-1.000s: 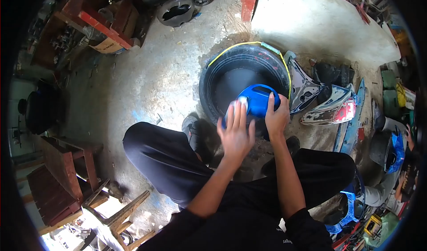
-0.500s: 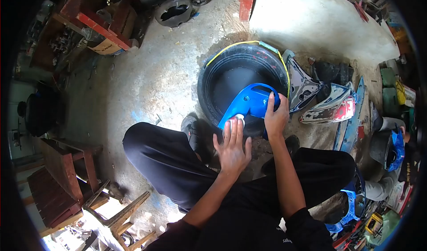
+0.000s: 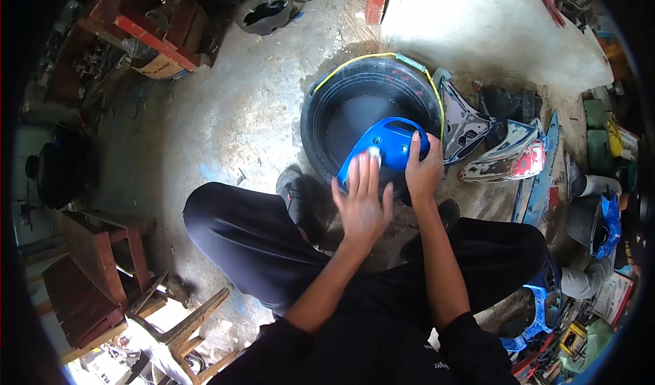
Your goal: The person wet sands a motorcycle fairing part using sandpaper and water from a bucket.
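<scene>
A glossy blue plastic panel (image 3: 394, 154) with a loop-shaped end is held over the black bucket (image 3: 315, 154), tilted across its near rim. My right hand (image 3: 423, 170) grips the looped end at the right, thumb on top. On the panel's face lies my left hand (image 3: 364, 204), fingers stretched out and slightly blurred. A small white piece (image 3: 374, 152) shows beneath its fingertips, pressed against the panel; its kind is not clear. Dark liquid (image 3: 355, 115) sits in the bucket, and a yellow handle (image 3: 341, 71) runs along the rim.
Right of the bucket lie worn grey-and-white panels (image 3: 467, 129) and a red-and-white one (image 3: 508, 156). Another person's leg (image 3: 580, 283) is at the far right, near a blue frame-like part (image 3: 535, 320). A wooden stool (image 3: 181, 337) stands lower left; a grey plastic part (image 3: 265, 15) lies behind.
My left hand and the white piece have slid up and right along the blue panel. My right hand keeps its hold on the looped end.
</scene>
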